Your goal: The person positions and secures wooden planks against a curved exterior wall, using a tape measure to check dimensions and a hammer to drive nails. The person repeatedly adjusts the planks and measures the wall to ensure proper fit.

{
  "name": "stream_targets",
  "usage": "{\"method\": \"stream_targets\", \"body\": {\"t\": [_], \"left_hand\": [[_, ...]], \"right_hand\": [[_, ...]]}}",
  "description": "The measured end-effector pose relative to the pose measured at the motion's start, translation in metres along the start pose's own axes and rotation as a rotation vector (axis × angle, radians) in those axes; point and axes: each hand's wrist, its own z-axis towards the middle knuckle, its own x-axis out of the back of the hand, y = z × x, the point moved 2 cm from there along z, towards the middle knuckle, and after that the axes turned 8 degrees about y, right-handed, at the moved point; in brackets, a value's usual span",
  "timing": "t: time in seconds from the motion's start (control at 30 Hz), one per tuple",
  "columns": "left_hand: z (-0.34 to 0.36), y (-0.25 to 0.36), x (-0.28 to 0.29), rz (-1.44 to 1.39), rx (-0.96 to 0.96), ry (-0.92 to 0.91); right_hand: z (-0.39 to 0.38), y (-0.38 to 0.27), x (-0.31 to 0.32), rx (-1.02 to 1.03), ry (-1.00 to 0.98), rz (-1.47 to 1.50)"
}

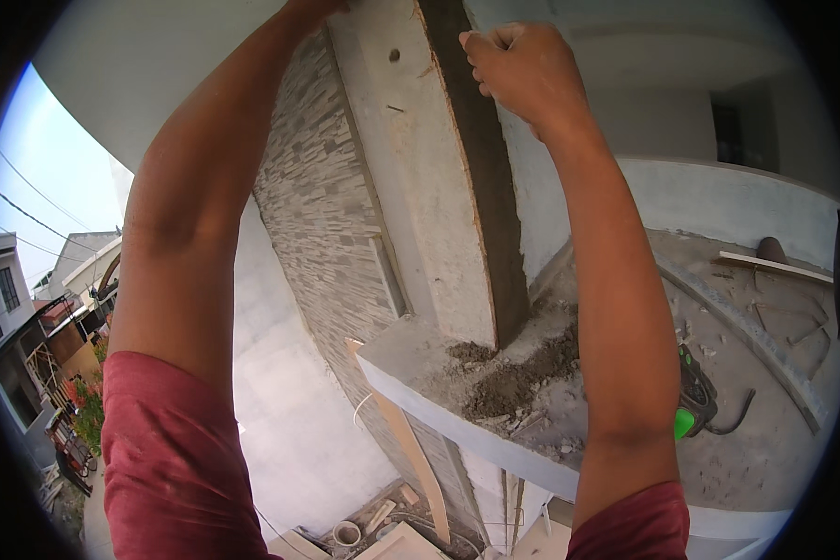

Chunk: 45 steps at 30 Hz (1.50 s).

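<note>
Both my arms are raised toward the plastered column (453,215), which has a dark wet strip of mortar down its right side. My left hand (319,11) reaches the top edge of the view by the column's left side, its fingers mostly hidden. My right hand (523,75) is just right of the column's upper part, fingers curled together; whatever they hold, if anything, I cannot make out. The column stands on a concrete ledge (406,369) with heaps of grey mortar (509,383) at its foot. A stone-patterned wall (308,187) runs along the left.
A green-and-black tool (700,401) lies behind my right forearm. A long straightedge (747,331) and a board (775,266) lie on the floor at right. A wooden strip (397,420) leans below the ledge, beside a bucket (345,534) lower down. Houses (9,289) show far left.
</note>
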Motion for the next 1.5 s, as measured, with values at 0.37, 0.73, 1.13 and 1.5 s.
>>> {"method": "stream_targets", "body": {"t": [0.37,0.73,1.13,1.5], "left_hand": [[0.034,-0.019,-0.013,0.147,-0.271,-0.093],[0.030,-0.021,-0.020,0.650,-0.397,-0.021],[0.026,-0.016,-0.024,0.757,-0.523,-0.006],[0.030,-0.026,-0.012,0.920,-0.631,0.029]], "right_hand": [[0.004,0.002,0.000,0.007,0.028,0.034],[0.002,-0.003,-0.005,-0.078,0.002,0.101],[-0.006,-0.008,-0.003,-0.033,0.020,0.040],[0.000,-0.004,0.006,-0.073,-0.023,0.037]]}}
